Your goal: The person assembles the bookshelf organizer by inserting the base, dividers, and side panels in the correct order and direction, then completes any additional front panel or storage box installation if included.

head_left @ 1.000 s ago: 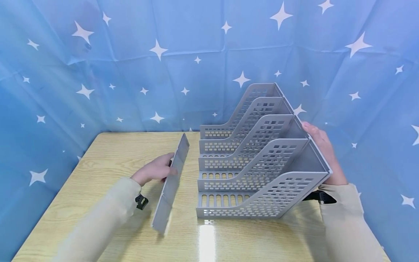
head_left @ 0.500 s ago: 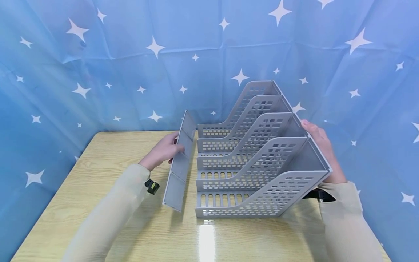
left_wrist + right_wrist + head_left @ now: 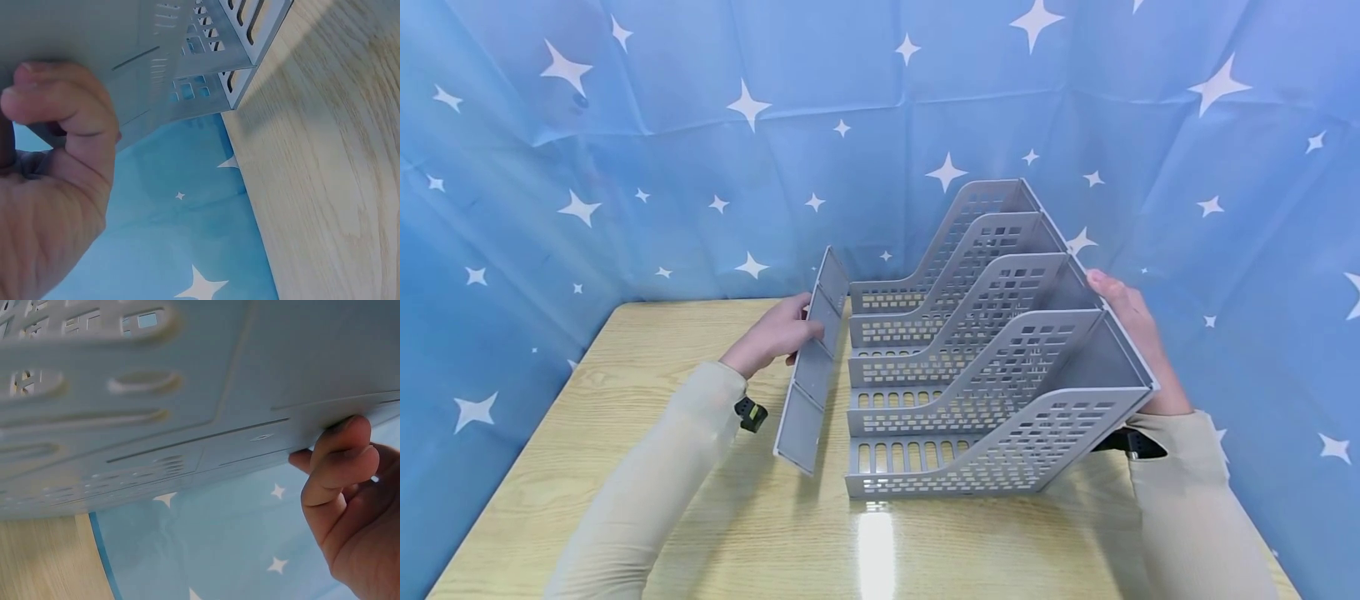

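Observation:
A grey plastic file rack (image 3: 955, 362) with several upright slots stands on the table, its low open fronts facing left. My left hand (image 3: 781, 335) pinches a long flat grey panel (image 3: 811, 383), thumb on its near face. The panel is tilted, close beside the rack's left ends; a shadow lies under its lower end. The left wrist view shows curled fingers (image 3: 62, 106) behind the panel (image 3: 125, 37). My right hand (image 3: 1131, 333) holds the rack at its tall right back. In the right wrist view, bent fingers (image 3: 340, 459) lie against the rack's back panel (image 3: 300, 356).
The wooden table (image 3: 760, 533) ends at a blue curtain (image 3: 685, 167) with white stars, which hangs close behind it and at both sides. A black strap with a small device (image 3: 749, 414) is on the left wrist.
My left hand has raised the panel from lower down and turned its broad face more toward the head camera, bringing it nearer the rack. The rack and right hand have stayed in place.

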A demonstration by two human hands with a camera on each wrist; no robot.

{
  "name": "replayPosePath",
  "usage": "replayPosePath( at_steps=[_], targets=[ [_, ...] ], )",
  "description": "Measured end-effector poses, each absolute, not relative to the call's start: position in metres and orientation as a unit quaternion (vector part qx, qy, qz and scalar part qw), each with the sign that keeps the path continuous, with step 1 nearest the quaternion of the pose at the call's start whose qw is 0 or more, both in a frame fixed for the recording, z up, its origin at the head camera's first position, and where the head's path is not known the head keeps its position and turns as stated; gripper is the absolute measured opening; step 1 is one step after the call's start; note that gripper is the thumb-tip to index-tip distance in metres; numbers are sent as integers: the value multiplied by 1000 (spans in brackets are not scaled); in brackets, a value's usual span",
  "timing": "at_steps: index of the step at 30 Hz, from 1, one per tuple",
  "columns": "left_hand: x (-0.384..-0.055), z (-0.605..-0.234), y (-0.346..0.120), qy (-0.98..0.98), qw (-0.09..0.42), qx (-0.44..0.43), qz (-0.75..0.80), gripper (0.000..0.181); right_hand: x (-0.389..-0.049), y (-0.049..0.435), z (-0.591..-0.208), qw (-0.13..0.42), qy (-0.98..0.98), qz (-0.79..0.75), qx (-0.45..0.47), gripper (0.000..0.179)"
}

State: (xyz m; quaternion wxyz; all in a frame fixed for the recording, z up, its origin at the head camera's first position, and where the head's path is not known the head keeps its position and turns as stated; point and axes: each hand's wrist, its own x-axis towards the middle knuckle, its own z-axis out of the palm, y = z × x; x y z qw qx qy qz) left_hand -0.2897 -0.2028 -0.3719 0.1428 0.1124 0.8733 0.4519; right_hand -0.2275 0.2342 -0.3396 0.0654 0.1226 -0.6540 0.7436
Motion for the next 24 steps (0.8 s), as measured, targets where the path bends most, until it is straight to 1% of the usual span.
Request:
replayPosePath(
  at_steps=[5,9,13,20,24],
  targets=[
    [-290,-370,-202,877,151,115,441,47,-228,234,-339,74,-673,727,112,35],
    [-293,-366,-199,878,162,122,433,54,-228,234,-339,80,-679,721,108,34],
    [-297,-360,-196,881,168,132,422,56,-228,234,-339,83,-676,724,108,34],
    [-301,-353,-184,888,173,134,405,51,-227,233,-339,76,-669,732,104,35],
    [-301,-354,-177,890,178,137,396,43,-227,232,-338,70,-666,736,103,35]
  ],
)
